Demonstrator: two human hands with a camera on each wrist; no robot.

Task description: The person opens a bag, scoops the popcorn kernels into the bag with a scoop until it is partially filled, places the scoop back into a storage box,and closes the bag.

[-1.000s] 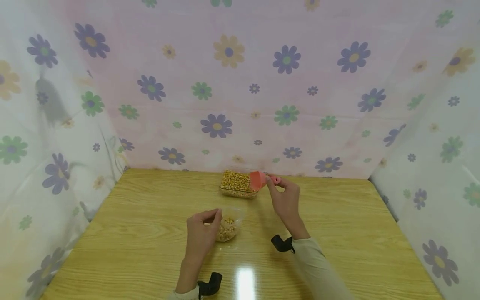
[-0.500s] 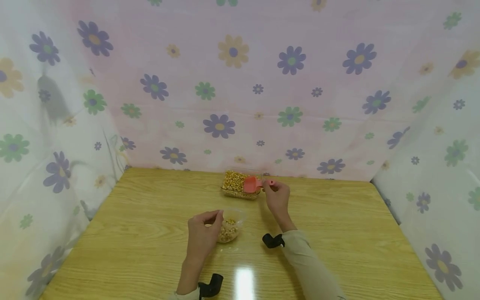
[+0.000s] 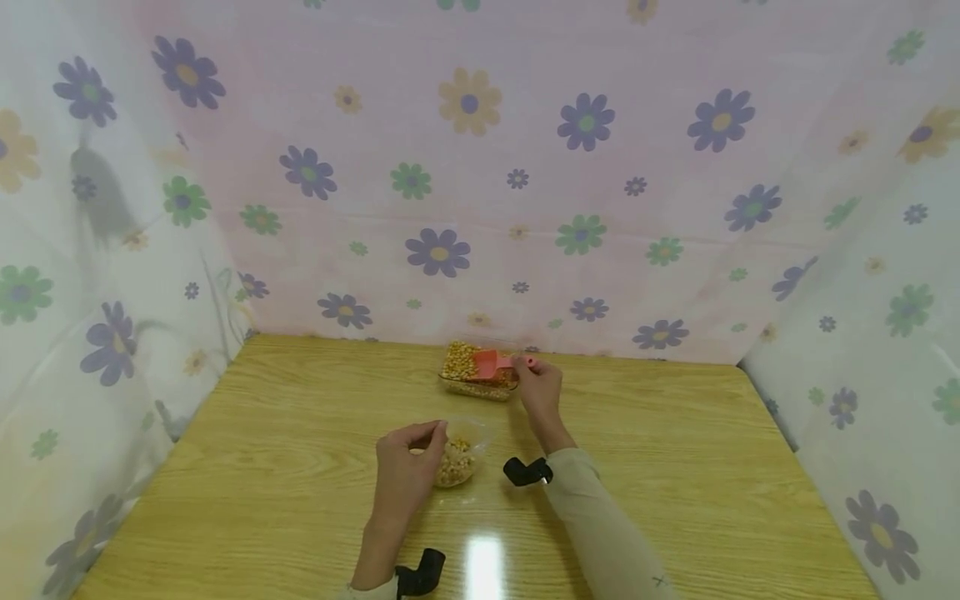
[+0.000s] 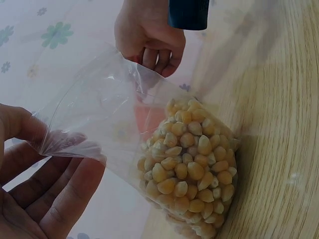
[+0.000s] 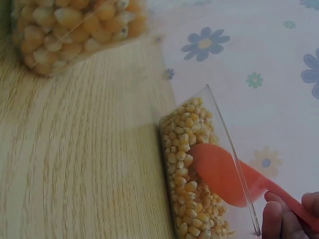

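A clear plastic bag point(image 4: 187, 164), its lower part filled with corn kernels, stands on the table. My left hand point(image 3: 405, 467) pinches the bag's upper edge between thumb and fingers, and the bag's mouth gapes in the left wrist view. Farther back, a clear rectangular container point(image 3: 480, 389) holds more corn kernels point(image 5: 187, 199). My right hand point(image 3: 540, 396) grips the handle of a pink-red scoop point(image 3: 487, 364) from the container's right side. The scoop's bowl point(image 5: 219, 172) is inside the container, its front edge pushed in among the kernels.
The wood-grain table point(image 3: 285, 467) ends at a flowered cloth point(image 3: 360, 250) behind the container, with more cloth on both sides. Black camera mounts point(image 3: 527, 472) sit on both wrists, the right one beside the bag.
My right hand has moved left and lowered the scoop from above the container's right end into the kernels, pushing it leftward. My left hand keeps its pinch on the bag.
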